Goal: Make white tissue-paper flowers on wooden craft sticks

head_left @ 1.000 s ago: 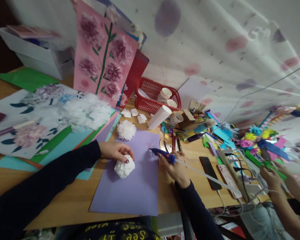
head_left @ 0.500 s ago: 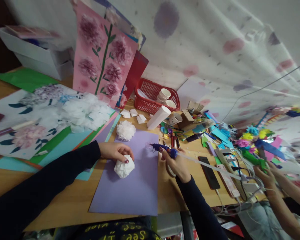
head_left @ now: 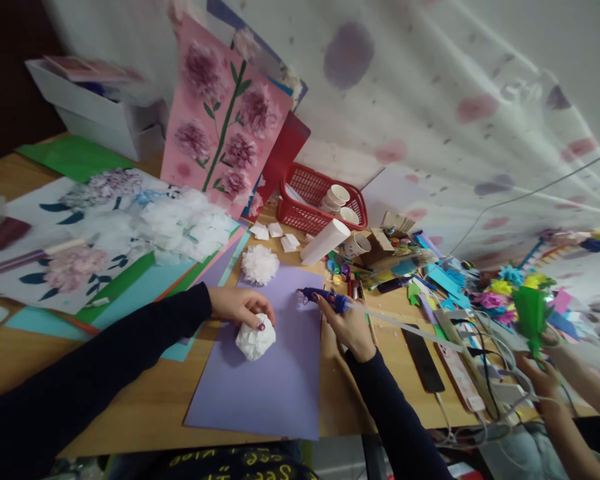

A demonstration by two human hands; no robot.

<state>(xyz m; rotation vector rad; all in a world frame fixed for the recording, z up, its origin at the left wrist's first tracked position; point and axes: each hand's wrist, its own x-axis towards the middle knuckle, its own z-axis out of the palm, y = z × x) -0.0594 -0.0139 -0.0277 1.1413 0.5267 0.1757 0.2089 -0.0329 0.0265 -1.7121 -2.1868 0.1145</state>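
My left hand [head_left: 243,309] is closed on a white paper flower [head_left: 256,339], thumb pressed to its top, above the lower-left part of a purple sheet [head_left: 280,393]. In my right hand [head_left: 349,327] is a blue hot glue gun [head_left: 325,299], its nozzle pointing left over the sheet's right side. A long clear glue stick [head_left: 400,321] sticks out of the gun's rear. Another fluffy white paper flower [head_left: 260,264] lies at the sheet's upper left corner. Small folded white paper pieces [head_left: 275,231] lie behind it.
A red basket [head_left: 300,212] with paper cups stands at the back, near a white roll [head_left: 325,241]. Flower pictures and coloured sheets lie left. Phones [head_left: 423,360] and a power strip [head_left: 470,360] with cables lie right. A co-worker's hands [head_left: 540,377] hold green paper [head_left: 530,317].
The view has shifted, so most things sit slightly further right. The glue gun's nozzle has come a little nearer the held flower. The co-worker's green paper now stands more upright.
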